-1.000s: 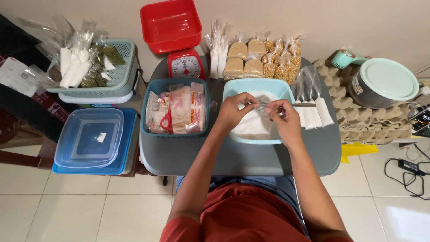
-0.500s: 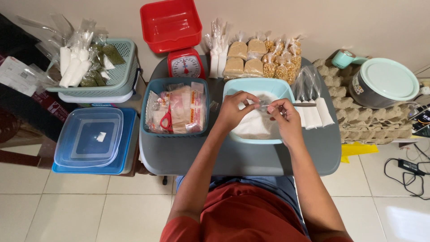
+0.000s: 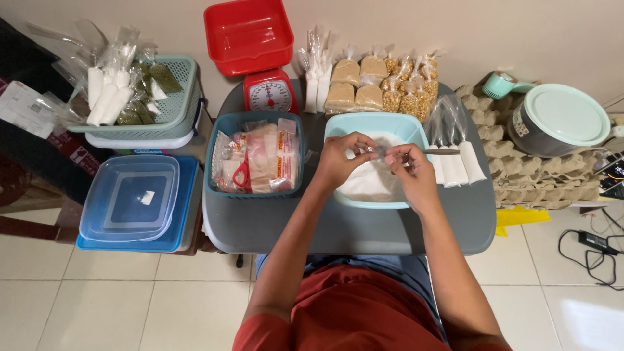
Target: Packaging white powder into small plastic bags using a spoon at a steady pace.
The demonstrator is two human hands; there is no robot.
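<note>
Over a light blue tub (image 3: 338,127) of white powder (image 3: 370,185), the left hand (image 3: 341,159) and right hand (image 3: 413,172) pinch what looks like a small clear bag (image 3: 379,153) between their fingertips.

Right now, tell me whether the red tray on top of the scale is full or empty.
Empty. The red tray on the scale shows only its bare red bottom; nothing lies inside.
</note>
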